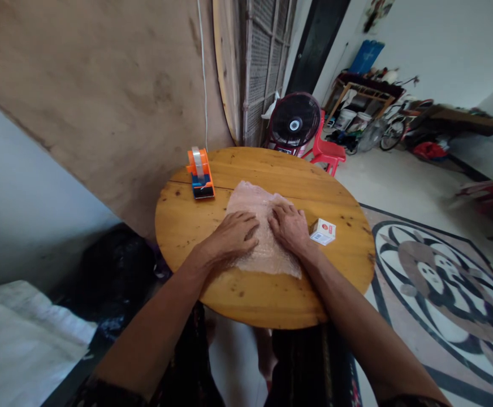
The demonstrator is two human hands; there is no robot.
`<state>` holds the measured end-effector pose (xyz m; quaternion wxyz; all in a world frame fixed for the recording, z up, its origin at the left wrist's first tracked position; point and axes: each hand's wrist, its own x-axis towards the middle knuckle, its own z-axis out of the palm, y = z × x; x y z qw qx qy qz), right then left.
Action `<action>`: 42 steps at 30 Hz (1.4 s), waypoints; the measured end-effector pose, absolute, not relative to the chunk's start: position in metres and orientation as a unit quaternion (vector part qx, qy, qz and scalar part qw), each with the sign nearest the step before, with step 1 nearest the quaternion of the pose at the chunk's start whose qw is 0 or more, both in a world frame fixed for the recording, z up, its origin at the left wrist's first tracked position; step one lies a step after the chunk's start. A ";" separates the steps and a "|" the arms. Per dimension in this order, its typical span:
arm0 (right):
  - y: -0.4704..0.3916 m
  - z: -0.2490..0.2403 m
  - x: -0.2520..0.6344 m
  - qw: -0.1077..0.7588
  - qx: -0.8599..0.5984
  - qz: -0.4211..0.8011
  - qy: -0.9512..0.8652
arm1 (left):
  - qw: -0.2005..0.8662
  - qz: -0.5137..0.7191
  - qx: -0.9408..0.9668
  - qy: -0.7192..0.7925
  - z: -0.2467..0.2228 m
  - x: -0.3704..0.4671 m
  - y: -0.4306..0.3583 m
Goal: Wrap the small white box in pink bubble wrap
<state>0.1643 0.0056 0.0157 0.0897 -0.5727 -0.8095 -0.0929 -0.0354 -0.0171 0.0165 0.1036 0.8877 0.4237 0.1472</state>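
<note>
A sheet of pinkish bubble wrap lies spread on the round wooden table. My left hand rests on the left part of the sheet, fingers stretched out and pointing inward. On its right part lies my right hand, palm down with the fingers slightly bent and apart. Neither hand grips anything that I can see. Just right of my right hand sits a small white box with red print. An orange and blue tape dispenser with a roll of tape stands at the table's back left.
Behind the table are a dark fan and a red plastic chair. A wooden board leans along the left side. Dark bags lie low at left. A panda-patterned floor spreads to the right.
</note>
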 end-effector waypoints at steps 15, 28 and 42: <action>-0.009 0.024 0.158 0.138 -0.428 -0.059 -0.891 | 0.108 0.146 0.878 0.442 0.020 -0.035 -0.017; 0.007 0.016 0.168 0.067 -0.545 -0.067 -0.833 | 0.102 0.140 0.881 0.440 0.019 -0.038 -0.015; 0.019 0.011 0.171 0.074 -0.496 0.000 -0.865 | 0.114 0.122 0.885 0.435 0.020 -0.039 -0.015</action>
